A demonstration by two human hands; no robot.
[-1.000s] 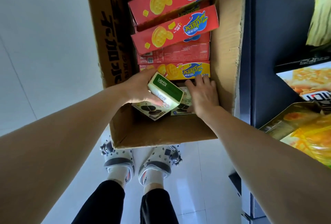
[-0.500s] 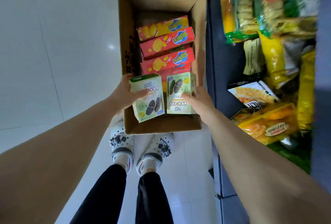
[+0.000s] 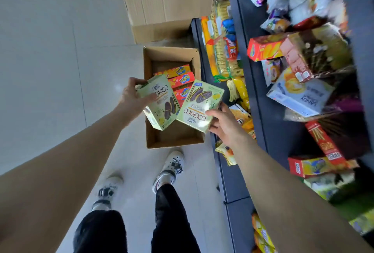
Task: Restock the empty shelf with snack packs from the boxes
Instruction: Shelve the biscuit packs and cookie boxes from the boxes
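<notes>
Two Cookico boxes (image 3: 159, 103) over carton (image 3: 176, 143): L hand (image 3: 131, 99) fingers (image 3: 150, 97) grasp one, R hand (image 3: 224, 125) other.

I'm looking at a shop aisle. Dark shelves (image 3: 261, 83) stand crammed with boxed and bagged snacks (image 3: 265, 49), and two stock cartons (image 3: 174, 140) sit on the pale tiled floor (image 3: 50, 60) beside them, one open with biscuit boxes (image 3: 181, 79) inside.

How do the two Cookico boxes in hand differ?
The left-hand box reads upright to the camera, cookie picture at its near end; the right-hand box reads upside down, picture at the far end. The left hand grips a long side, the right hand a near corner. Both are pale green.
</notes>
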